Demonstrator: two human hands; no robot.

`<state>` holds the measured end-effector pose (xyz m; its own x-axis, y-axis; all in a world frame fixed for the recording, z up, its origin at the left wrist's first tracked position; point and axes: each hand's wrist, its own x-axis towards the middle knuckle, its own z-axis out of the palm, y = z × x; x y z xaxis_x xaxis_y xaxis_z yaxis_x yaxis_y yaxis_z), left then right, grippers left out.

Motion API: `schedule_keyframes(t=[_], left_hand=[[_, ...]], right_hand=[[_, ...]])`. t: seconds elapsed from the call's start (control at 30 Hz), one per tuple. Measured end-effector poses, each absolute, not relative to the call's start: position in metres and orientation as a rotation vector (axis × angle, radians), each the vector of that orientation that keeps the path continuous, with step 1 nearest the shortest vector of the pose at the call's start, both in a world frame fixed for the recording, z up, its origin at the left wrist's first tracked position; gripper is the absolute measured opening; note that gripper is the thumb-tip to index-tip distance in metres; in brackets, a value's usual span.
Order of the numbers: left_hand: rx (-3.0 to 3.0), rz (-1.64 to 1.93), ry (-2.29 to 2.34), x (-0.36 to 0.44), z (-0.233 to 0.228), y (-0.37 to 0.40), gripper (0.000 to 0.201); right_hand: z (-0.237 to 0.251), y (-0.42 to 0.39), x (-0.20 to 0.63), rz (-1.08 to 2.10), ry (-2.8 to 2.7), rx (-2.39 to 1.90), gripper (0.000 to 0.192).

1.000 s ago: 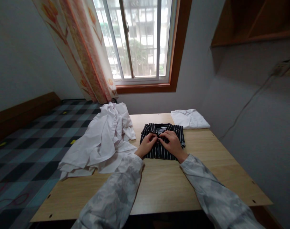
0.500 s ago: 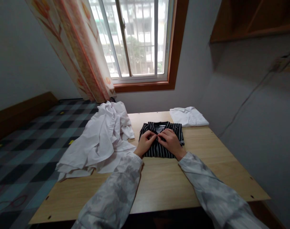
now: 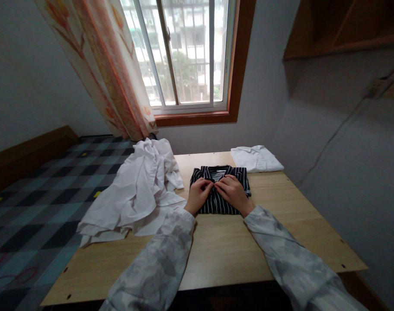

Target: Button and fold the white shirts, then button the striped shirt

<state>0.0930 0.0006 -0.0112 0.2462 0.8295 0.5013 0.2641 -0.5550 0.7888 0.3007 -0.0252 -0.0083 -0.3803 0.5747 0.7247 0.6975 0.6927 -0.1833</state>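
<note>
A folded black shirt with white stripes (image 3: 241, 177) lies on the wooden table (image 3: 222, 250), collar toward the window. My left hand (image 3: 198, 195) and my right hand (image 3: 231, 192) both rest on its front, fingertips pinching the cloth together just below the collar. Most of the shirt's middle is hidden under my hands.
A heap of crumpled white garments (image 3: 141, 190) spills over the table's left edge onto a bed with a checked cover (image 3: 37, 203). A folded white shirt (image 3: 255, 158) sits at the far right corner. A window (image 3: 184, 52) and a curtain (image 3: 112, 73) are behind; a wall runs along the right.
Both hands stay pinched on the shirt front with only slight finger shifts. The view has tipped a little, so everything sits marginally higher in the picture.
</note>
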Motion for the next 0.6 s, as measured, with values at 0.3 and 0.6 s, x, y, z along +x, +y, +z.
schedule_keyframes(t=[0.3,0.6], left_hand=[[1.807,1.141,0.94,0.093,-0.017,0.008,0.035],[1.664,1.101,0.888,0.093,-0.023,0.01,0.051]], right_hand=[[-0.005,-0.028,0.297,-0.109,-2.069,-0.985,0.02],[-0.009,-0.027,0.297,-0.027,-1.924,-0.974,0.021]])
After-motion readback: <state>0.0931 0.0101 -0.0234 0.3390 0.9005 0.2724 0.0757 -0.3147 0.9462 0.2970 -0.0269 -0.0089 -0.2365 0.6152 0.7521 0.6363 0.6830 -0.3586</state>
